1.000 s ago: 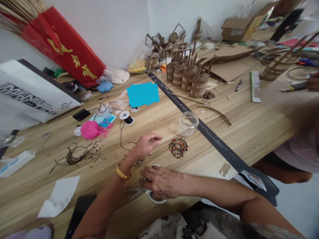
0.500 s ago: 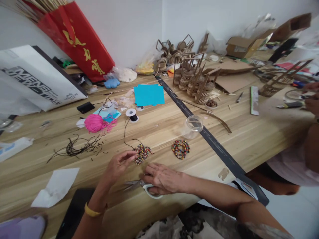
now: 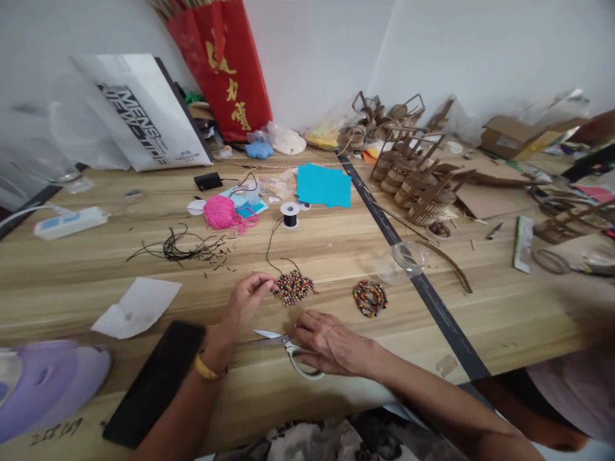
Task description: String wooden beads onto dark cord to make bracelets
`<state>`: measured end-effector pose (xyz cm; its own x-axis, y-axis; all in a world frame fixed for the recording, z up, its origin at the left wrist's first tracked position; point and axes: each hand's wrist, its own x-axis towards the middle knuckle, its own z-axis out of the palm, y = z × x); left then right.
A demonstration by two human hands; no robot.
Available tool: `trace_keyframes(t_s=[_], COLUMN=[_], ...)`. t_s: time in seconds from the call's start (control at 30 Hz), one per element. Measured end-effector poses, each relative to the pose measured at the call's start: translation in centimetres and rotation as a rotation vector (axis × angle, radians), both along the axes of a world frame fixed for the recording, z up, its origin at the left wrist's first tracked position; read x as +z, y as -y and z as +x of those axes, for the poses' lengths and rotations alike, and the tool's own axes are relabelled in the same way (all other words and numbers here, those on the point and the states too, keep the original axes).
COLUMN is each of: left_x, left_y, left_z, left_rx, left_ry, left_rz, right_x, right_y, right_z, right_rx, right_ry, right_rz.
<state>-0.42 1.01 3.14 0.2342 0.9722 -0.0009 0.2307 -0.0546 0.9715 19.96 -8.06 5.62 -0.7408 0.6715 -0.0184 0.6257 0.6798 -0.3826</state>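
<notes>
My left hand (image 3: 250, 296) is at the left edge of a heap of small multicoloured beads (image 3: 294, 287), thumb and fingertips pinched together. Whatever lies between those fingertips is too small to make out. Just in front of me, my right hand (image 3: 332, 344) is closed over the handles of a pair of white-handled scissors (image 3: 302, 366), which lie on the table with blades apart, pointing left. A black cord runs from a spool (image 3: 289, 216) down to the beads. To the right of the heap lies a coil of strung beads (image 3: 369, 298).
Beyond the coil stands a clear plastic jar (image 3: 407, 258). Pink yarn (image 3: 220, 212), cut black cords (image 3: 185, 246) and blue paper (image 3: 324, 186) lie farther back. A black phone (image 3: 156, 384) is by my left forearm. Small woven baskets (image 3: 413, 176) stand at the back right. Another person sits at right.
My view has turned left, so everything sits farther right in the picture. Both hands stay about where they were, the left by the beads, the right on the scissors.
</notes>
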Motion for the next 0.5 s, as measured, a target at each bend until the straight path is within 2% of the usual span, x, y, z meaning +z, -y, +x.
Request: trace_keyframes(t_s=[0.17,0.3,0.5], left_x=[-1.2,-1.8,-2.1], left_y=[-0.1,0.0,-0.1], left_z=[-0.4,-0.7,-1.0], left_rx=[0.015,0.007,-0.015], left_ry=[0.065,0.121,0.125], left_rz=[-0.041,-0.073,-0.067], right_x=[-0.1,-0.5,-0.8], right_y=[-1.7,-4.7,-9.8], right_z=[0.2,0.3,-0.6], right_rx=[-0.086,-0.24,-0.477], right_ry=[-0.011,-0.013,0.223], right_rz=[0.008,0.044,0.051])
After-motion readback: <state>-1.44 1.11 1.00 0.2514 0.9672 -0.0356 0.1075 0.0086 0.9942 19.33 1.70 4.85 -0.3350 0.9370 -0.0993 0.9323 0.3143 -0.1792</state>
